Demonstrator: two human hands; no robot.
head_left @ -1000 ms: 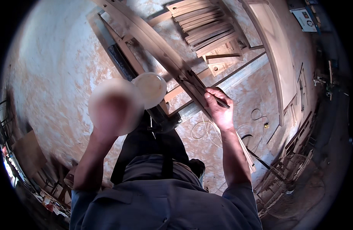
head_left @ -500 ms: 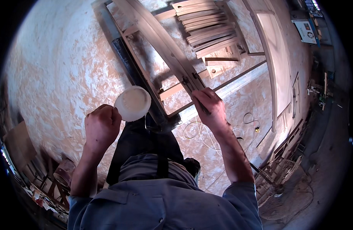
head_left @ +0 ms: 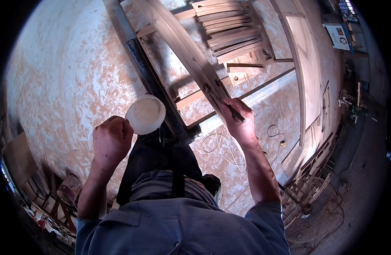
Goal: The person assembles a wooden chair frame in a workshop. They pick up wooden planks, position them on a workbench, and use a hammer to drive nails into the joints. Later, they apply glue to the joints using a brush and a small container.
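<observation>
My left hand [head_left: 112, 138] is closed at the side of a round white plastic tub [head_left: 152, 104], gripping it at its edge; pale material shows inside. Over on the right, my right hand [head_left: 239, 121] is closed around a dark, thin, stick-like tool [head_left: 234, 112] whose exact kind I cannot make out. Its far part lies along the near end of a long wooden beam [head_left: 182, 53], beside dark slots or marks in the wood. My right fingers are close to the beam's edge; whether they touch it I cannot tell.
A dark metal bar [head_left: 146, 70] runs left of the beam. Stacked wooden slats [head_left: 231, 27] lie beyond it, with a panelled wooden frame [head_left: 304, 55] to the right. A pale cable [head_left: 223, 146] loops on the floor; a round fan [head_left: 305, 212] stands at the lower right.
My right hand has shifted slightly right and toward me, its dark tool now more exposed and angled across the fingers. The left hand and tub have barely moved.
</observation>
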